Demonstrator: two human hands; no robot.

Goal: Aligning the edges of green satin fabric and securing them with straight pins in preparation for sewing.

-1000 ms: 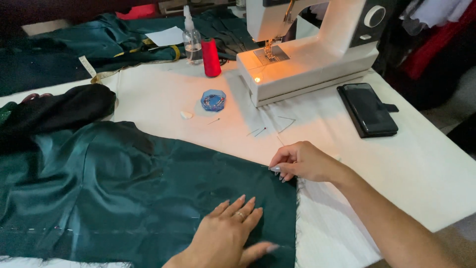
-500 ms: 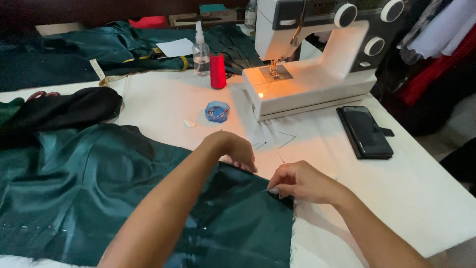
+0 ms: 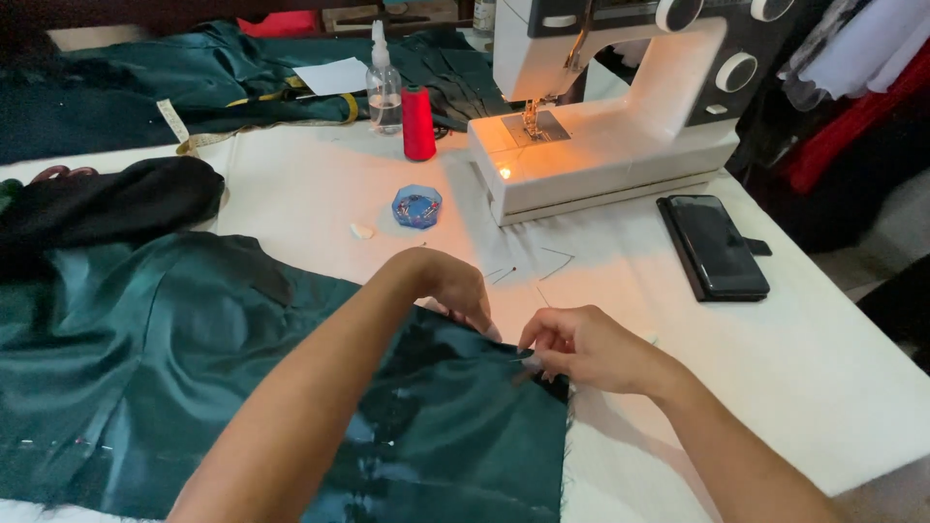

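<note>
A dark green satin fabric (image 3: 145, 368) lies spread over the white table (image 3: 814, 378). My left hand (image 3: 448, 287) reaches across it and presses its far edge, fingers curled down onto the cloth. My right hand (image 3: 579, 347) pinches the fabric's right corner, with what looks like a thin pin between thumb and finger. Both hands meet at that upper right edge of the fabric.
A white sewing machine (image 3: 620, 116) with its lamp on stands at the back. Near it are a red thread spool (image 3: 418, 122), a clear bottle (image 3: 384, 87), a blue pin box (image 3: 417, 206) and a black phone (image 3: 715, 248). Black cloth (image 3: 107, 203) lies left.
My left hand lifted off the near part of the fabric and moved up to its far edge beside my right hand. The camera view shifted closer to the table.
</note>
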